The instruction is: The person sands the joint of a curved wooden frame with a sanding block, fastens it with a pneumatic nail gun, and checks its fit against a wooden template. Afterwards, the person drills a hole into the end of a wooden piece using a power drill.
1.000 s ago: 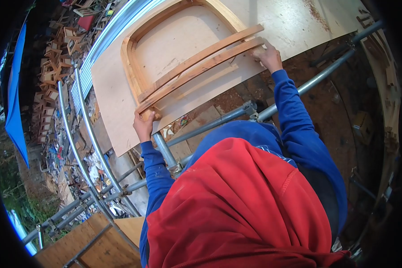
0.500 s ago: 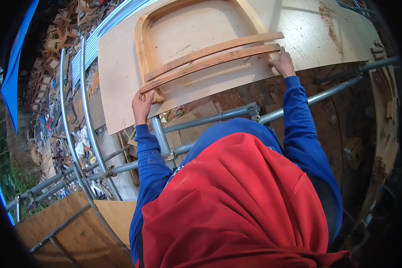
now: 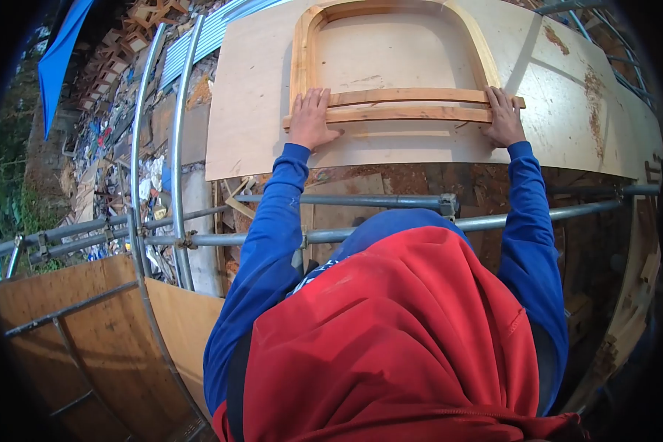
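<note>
Upper centre: left hand (image 3: 313, 121), right hand (image 3: 504, 121) draped over slats (image 3: 409, 113); can't tell if grip pinches; even pressure should keep them parallel.

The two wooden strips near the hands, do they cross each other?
No, between the left hand and the right hand, the far strip and the near strip run side by side with a visible gap.

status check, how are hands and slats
Left hand and right hand on two slats, near opposite ends. Slats across curved wooden frame. No obstruction visible.
</note>
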The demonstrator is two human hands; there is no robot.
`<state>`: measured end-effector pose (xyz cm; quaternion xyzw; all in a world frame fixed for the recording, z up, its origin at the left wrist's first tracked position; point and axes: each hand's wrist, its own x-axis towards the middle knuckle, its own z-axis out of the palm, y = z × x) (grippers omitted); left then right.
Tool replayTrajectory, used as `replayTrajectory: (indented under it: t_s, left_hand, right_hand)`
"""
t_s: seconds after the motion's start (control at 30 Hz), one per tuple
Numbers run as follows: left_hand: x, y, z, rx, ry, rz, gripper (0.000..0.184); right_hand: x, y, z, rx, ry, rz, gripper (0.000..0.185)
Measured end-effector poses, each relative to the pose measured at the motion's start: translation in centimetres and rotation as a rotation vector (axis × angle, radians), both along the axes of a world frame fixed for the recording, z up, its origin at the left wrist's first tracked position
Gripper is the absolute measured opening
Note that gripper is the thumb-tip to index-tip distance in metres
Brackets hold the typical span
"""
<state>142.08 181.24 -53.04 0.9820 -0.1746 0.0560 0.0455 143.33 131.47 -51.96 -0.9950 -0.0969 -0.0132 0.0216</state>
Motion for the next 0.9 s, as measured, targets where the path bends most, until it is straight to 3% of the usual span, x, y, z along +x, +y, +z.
replayTrajectory:
  t_s: [0.07,0.1,0.2,0.23,0.37,0.57,0.73,0.87,0.9]
  left_hand:
    - [0.5,-0.4,0.1,-0.044,-0.037,0.026,0.089]
    - [0.5,-0.4,0.1,-0.048,-0.034,0.033,0.084]
    - [0.1,-0.5,-0.4,-0.057,-0.057,0.040,0.070]
    - [0.4,-0.6,-0.4,-0.060,-0.081,0.041,0.066]
    - [0.4,-0.6,-0.7,-0.053,-0.078,0.045,0.057]
    - [0.9,-0.6,-1.3,-0.035,-0.139,0.032,0.051]
    - [0.7,0.0,-0.8,-0.092,-0.099,-0.005,0.055]
    - [0.3,0.4,-0.6,-0.125,-0.095,-0.013,0.078]
    - [-0.1,0.5,-0.3,-0.128,-0.132,-0.001,0.087]
  right_hand:
    - [-0.1,0.2,0.1,0.022,-0.067,0.013,0.109]
    - [-0.4,0.1,0.0,0.058,-0.125,0.023,0.096]
    - [-0.6,-0.4,-0.3,0.161,-0.179,0.056,0.082]
    - [-0.7,-0.1,0.0,0.226,-0.245,0.082,0.068]
    - [-0.7,0.3,0.0,0.222,-0.251,0.016,0.060]
    - [-0.6,0.5,0.8,0.215,-0.161,-0.025,0.060]
    - [-1.1,-0.3,-0.5,0.191,-0.173,0.015,0.074]
    - [-1.9,0.3,-0.7,0.106,-0.305,0.020,0.092]
    - [-2.0,0.1,-0.8,0.047,-0.273,-0.037,0.106]
